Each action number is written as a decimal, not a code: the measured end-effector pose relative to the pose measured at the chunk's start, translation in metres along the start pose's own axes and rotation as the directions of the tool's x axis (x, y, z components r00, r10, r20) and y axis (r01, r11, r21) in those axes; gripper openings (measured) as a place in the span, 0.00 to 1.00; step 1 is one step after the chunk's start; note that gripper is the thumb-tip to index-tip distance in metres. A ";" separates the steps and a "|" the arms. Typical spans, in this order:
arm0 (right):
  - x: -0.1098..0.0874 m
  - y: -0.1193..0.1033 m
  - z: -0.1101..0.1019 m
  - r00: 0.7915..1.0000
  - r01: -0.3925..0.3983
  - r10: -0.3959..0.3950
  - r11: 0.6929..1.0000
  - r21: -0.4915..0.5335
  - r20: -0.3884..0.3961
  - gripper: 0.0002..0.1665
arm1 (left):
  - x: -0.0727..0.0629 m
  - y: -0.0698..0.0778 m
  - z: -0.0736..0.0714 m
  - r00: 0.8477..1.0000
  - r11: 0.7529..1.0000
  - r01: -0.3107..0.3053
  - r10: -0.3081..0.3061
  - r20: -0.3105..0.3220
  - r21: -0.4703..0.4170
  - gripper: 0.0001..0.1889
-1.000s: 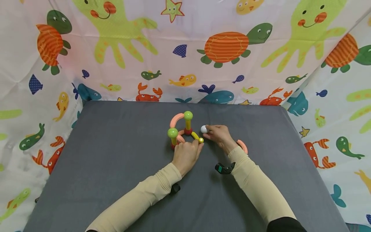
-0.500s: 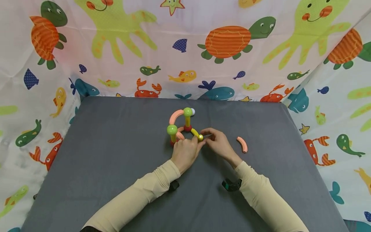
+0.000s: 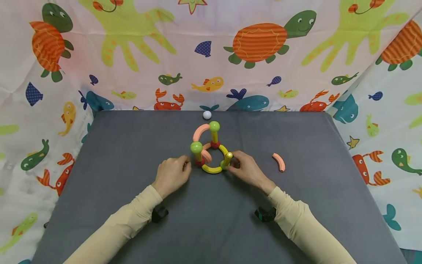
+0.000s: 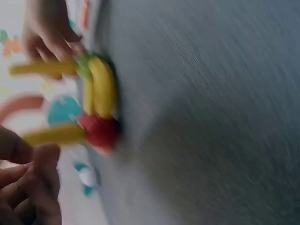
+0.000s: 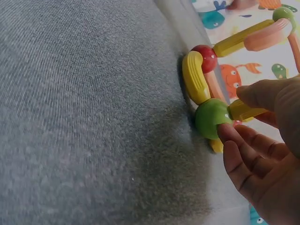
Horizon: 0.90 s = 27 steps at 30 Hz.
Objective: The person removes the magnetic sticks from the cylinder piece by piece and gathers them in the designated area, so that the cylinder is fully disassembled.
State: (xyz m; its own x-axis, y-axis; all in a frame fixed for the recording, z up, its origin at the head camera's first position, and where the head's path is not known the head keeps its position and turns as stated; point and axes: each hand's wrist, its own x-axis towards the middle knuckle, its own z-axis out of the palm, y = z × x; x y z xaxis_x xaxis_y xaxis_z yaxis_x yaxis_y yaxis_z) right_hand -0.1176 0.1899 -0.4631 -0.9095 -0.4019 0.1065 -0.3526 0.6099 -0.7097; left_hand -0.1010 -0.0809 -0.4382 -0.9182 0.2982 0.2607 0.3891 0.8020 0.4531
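Note:
A ring of magnetic building pieces stands mid-table, with curved yellow sticks (image 3: 212,169), red balls (image 5: 205,57) and curved pink sticks (image 3: 200,131). Two green balls (image 3: 196,147) top its upright sticks at the left and back. My right hand (image 3: 250,170) pinches the upright yellow stick (image 3: 228,159) at the ring's right front, fingertips against the green ball (image 5: 213,118) under it. Just left of the ring is my left hand (image 3: 172,174), its fingers loosely curled with nothing held. In the blurred left wrist view its fingertips (image 4: 47,157) overlap an upright yellow stick (image 4: 61,134).
A white ball (image 3: 207,114) lies by the table's back edge, behind the ring. One loose curved pink stick (image 3: 278,162) is on the grey cloth (image 3: 211,227) to the right. A curtain (image 3: 132,55) printed with sea animals hangs behind and on both sides.
The white ball has left my right hand and rolled to the back edge. My right hand has come to the upright yellow stick. My left hand has let go of the ring and moved left.

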 end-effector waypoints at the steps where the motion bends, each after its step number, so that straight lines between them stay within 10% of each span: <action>1: -0.001 0.001 0.001 1.000 -0.004 0.004 1.000 -0.005 -0.002 0.17 | 0.002 -0.007 0.003 0.999 0.999 0.019 -0.017 0.042 -0.042 0.05; 9: -0.001 0.004 0.007 0.999 -0.010 0.009 1.000 -0.016 -0.041 0.13 | 0.019 -0.022 0.024 0.961 0.941 0.138 -0.052 0.272 -0.310 0.16; 27: -0.004 0.014 0.001 1.000 -0.006 0.006 1.000 0.020 -0.015 0.16 | -0.013 0.012 0.035 0.973 0.949 0.062 0.012 0.232 -0.309 0.17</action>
State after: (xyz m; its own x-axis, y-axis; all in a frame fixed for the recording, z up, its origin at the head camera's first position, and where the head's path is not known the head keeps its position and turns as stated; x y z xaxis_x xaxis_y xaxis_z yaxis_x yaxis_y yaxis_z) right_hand -0.1189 0.1991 -0.4741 -0.9149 -0.3878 0.1123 -0.3426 0.5984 -0.7243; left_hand -0.0866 -0.0571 -0.4664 -0.9057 0.4194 0.0614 0.3351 0.6196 0.7098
